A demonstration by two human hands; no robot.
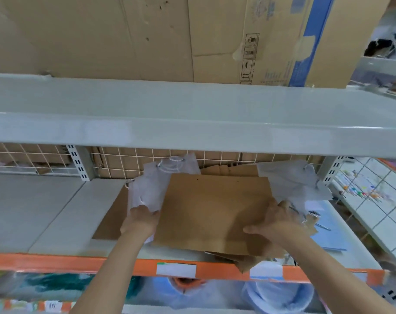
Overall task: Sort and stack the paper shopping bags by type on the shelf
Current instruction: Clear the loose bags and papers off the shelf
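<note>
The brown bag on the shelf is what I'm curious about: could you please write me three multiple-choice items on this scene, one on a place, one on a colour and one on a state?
1. Where does the brown bag lie?
A. on the top shelf beside the cardboard box
B. on the lower shelf, over other bags
C. on the floor

2. What colour is the front edge of the shelf that bears the bags?
A. orange
B. green
C. black

3. How is the brown bag held?
A. by one hand only
B. by no hand
C. by both hands, one at each side

Answers:
1 B: it lies flat between the white bags, with more brown bags under it.
2 A: the strip is orange.
3 C: the left hand and right hand each grip a side edge.
</note>
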